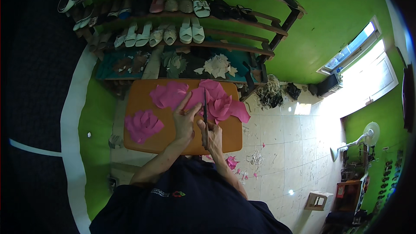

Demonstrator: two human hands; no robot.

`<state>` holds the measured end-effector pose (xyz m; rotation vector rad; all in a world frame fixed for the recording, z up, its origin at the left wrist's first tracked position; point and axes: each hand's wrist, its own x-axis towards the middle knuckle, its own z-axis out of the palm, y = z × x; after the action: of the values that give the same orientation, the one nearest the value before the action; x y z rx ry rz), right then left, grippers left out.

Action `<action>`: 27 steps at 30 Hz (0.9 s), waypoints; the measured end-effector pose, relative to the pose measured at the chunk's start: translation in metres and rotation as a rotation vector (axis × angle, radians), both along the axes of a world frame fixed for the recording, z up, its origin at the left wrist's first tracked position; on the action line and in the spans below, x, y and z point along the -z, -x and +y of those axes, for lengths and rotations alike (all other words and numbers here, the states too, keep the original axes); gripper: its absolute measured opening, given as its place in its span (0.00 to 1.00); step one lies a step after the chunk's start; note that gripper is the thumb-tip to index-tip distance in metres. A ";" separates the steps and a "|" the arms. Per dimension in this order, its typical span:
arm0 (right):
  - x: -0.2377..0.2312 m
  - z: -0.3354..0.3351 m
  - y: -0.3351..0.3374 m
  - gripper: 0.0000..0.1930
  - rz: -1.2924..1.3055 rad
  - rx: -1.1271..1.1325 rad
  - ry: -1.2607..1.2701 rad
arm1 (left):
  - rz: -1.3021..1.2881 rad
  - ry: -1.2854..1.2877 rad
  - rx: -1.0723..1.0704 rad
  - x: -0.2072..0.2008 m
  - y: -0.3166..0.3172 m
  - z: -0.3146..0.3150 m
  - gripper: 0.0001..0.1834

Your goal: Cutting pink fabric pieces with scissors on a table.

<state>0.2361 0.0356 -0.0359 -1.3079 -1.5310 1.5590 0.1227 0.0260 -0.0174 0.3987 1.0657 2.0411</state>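
My right hand (212,138) is closed round the handles of dark scissors (205,112), whose blades point away from me. The blades lie against a pink sheet piece (197,96), which could be leather or fabric. My left hand (185,123) grips that piece at its left side, with the thumb and forefinger near the blades. Around my hands lie more pink pieces: a layered pile (219,107) on the right, a flat stack (169,94) at the far left and a petal-like stack (144,125) at the near left. All rest on an orange-brown table (173,136).
Behind the table stands a wooden rack (242,24) with rows of shoes and sandals, and cut pieces (216,66) on its lowest shelf. Pink scraps (232,162) and pale shreds litter the tiled floor (277,147) at right. A white fan (368,134) stands farther right.
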 end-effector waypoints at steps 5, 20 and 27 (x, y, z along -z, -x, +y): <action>-0.006 -0.005 0.001 0.31 0.009 0.016 0.014 | -0.010 -0.019 0.001 0.002 0.000 -0.002 0.31; 0.017 -0.027 -0.016 0.29 0.026 -0.130 0.097 | 0.038 0.107 0.064 -0.006 0.054 -0.011 0.21; 0.011 -0.033 -0.029 0.31 -0.045 -0.277 -0.030 | 0.201 0.142 0.443 -0.027 0.101 -0.013 0.23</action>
<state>0.2653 0.0028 -0.0470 -1.1594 -1.8189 1.6744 0.0215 0.0129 0.0094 0.7093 1.1182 1.5485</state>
